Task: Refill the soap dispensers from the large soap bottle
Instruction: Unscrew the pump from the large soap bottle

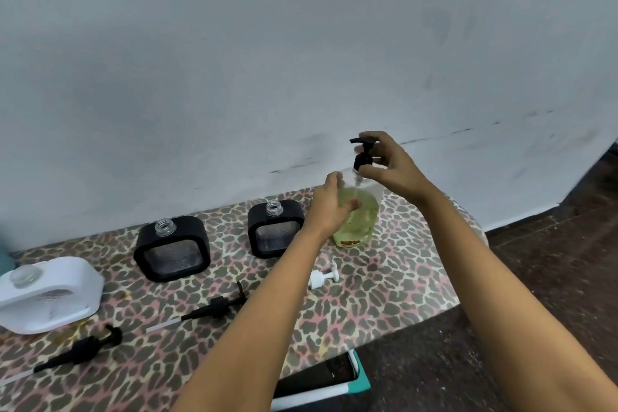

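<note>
The large clear soap bottle (359, 224), with yellow-green liquid, stands at the back of the leopard-print table (384, 294). My left hand (329, 206) grips its body. My right hand (388, 165) holds its black pump head (363, 154), lifted a little above the neck. Two black square dispensers (172, 249) (276, 231) and a white dispenser (46, 294) stand to the left with open necks. Two black pumps (217, 306) (80, 348) and a white pump (322, 278) lie loose on the table.
A grey-white wall (301, 60) rises right behind the table. Dark floor (551, 261) shows to the right. A black and teal object (334, 378) lies below the table's front edge.
</note>
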